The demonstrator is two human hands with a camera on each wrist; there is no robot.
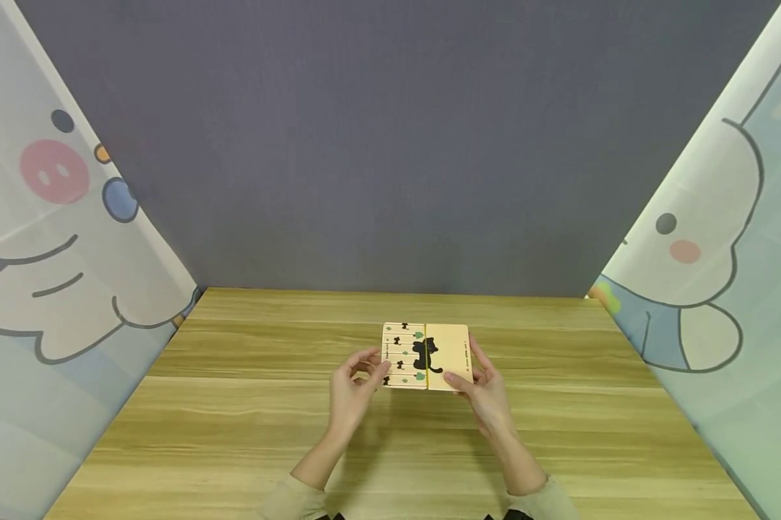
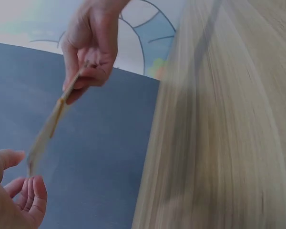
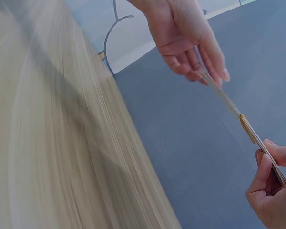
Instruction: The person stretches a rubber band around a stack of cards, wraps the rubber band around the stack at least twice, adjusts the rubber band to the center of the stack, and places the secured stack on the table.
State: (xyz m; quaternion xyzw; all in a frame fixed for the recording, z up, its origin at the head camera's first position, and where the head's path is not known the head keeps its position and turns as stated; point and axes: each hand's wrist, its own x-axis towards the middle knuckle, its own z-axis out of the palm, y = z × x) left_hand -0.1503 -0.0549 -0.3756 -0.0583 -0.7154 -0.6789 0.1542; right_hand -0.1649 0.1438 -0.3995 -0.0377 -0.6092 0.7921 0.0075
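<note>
A thin cream notebook point(image 1: 454, 352) with a black cat on it is held up over the wooden table. A yellow elastic band point(image 1: 426, 361) runs across its middle, and its left half carries lines, small cats and green leaves. At the right edge, my right hand point(image 1: 490, 397) pinches it, thumb on the face and fingers behind. My left hand point(image 1: 350, 396) is at the left edge, its thumb by the lower corner and fingers curled at the edge. Both wrist views show the notebook point(image 3: 231, 102) edge-on, tilted between the hands, its left end blurred.
The wood-grain table point(image 1: 247, 433) spreads beneath both hands, with their shadows on it. A dark grey panel point(image 1: 390, 144) stands along the back. Cartoon-printed sheets rise at the left point(image 1: 52, 253) and at the right point(image 1: 702, 253).
</note>
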